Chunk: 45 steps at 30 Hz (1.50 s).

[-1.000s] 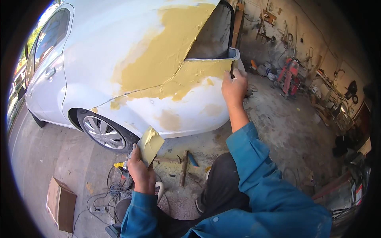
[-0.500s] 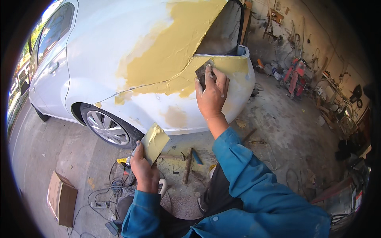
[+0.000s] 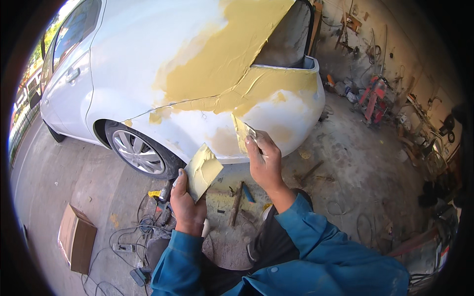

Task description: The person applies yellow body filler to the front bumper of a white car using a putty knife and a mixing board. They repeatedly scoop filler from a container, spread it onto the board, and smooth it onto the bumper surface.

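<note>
In front of me stands a white car (image 3: 123,74), its rear quarter and bumper smeared with yellow body filler (image 3: 202,74). My left hand (image 3: 187,207) grips a flat plate (image 3: 203,172) coated with a thick layer of the same filler. Between thumb and fingers, my right hand (image 3: 265,160) pinches a putty spreader (image 3: 242,134), whose face carries yellow filler. The spreader is held upright, apart from the plate and just in front of the bumper. Beside the filler-covered area, the tail-light opening (image 3: 284,42) is bare.
A cardboard box (image 3: 78,239) sits on the floor at the left. Cables (image 3: 143,227) and a yellow-and-black power tool (image 3: 159,194) lie below the rear wheel (image 3: 138,152). A red jack-like stand (image 3: 374,98) and clutter line the right wall.
My right hand has come down and away from the bumper with the spreader, which now shows filler on its face. Fresh filler covers the bumper below the light opening. The plate shifted slightly right.
</note>
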Available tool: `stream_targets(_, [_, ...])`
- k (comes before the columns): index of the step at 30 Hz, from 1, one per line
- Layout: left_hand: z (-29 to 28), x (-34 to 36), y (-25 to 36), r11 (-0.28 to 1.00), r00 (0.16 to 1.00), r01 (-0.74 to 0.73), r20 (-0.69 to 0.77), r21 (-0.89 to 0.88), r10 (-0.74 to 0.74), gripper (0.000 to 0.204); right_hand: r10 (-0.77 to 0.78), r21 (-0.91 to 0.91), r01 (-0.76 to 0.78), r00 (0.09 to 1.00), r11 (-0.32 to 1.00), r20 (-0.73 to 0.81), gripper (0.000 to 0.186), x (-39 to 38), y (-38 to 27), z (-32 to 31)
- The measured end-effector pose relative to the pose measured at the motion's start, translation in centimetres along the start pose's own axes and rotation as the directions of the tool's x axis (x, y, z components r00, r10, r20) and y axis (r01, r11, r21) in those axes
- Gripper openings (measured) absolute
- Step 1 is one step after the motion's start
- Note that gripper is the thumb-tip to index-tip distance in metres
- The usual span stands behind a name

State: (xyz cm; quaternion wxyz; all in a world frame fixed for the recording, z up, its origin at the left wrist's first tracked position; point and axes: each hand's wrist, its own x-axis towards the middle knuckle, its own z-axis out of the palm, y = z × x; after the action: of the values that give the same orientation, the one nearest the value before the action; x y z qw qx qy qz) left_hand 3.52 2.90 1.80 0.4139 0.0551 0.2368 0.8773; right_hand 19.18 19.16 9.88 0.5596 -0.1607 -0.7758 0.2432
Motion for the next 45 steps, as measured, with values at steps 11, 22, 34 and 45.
stream_targets(11, [2.4, -1.5, 0.7, 0.990, 1.000, -0.018, 0.023, -0.140, 0.022, 0.043, -0.057, -0.121, 0.103, 0.939, 0.987, 0.339, 0.045, -4.8, -1.2, -0.5])
stream_targets(22, [1.9, -1.1, 0.8, 0.991, 1.000, -0.011, 0.010, -0.135, 0.012, 0.042, -0.504, -0.774, 0.298, 0.863, 0.558, -0.031, 0.050, 11.0, 3.4, -3.3])
stream_targets(34, [2.1, -1.8, 2.3, 0.984, 0.999, -0.037, 0.004, -0.176, 0.038, 0.044, -0.304, -0.740, 0.190, 0.953, 0.645, -0.020, 0.067, 6.4, 6.8, 3.9])
stream_targets(45, [1.9, -2.0, 3.0, 0.985, 0.998, -0.057, -0.018, -0.166, 0.055, 0.045, -0.319, -0.703, 0.220, 0.948, 0.676, -0.010, 0.066, 3.7, 7.7, 9.5])
